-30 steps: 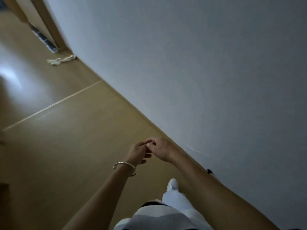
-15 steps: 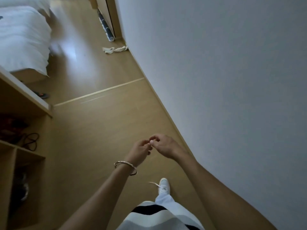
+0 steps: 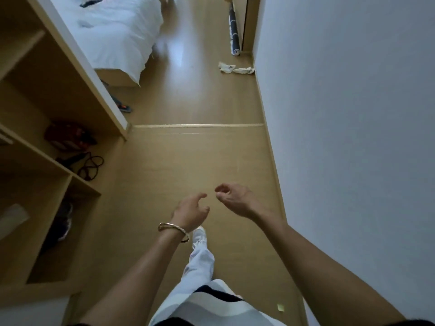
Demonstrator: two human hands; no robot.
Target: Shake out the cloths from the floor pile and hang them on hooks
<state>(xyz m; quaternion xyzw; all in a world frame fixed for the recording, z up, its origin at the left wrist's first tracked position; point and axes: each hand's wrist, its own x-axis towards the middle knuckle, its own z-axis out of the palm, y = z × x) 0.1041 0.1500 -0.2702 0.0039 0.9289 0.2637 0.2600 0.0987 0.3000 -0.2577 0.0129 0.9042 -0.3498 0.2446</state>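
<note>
Pale wood-look laminate floor runs from 6 to 12 o'clock, crossed midway by a thin raised threshold strip. A plain white wall fills the 3 o'clock side, edged by a light wooden skirting board. At 9 o'clock stands a light wooden open shelf unit holding a red-and-dark bundle and a looped black cord. A white-covered bed lies at 11 o'clock. At 1 o'clock a rolled dark patterned mat lies beside a wooden door frame. Soft glare lights the floor at 12 o'clock.
</note>
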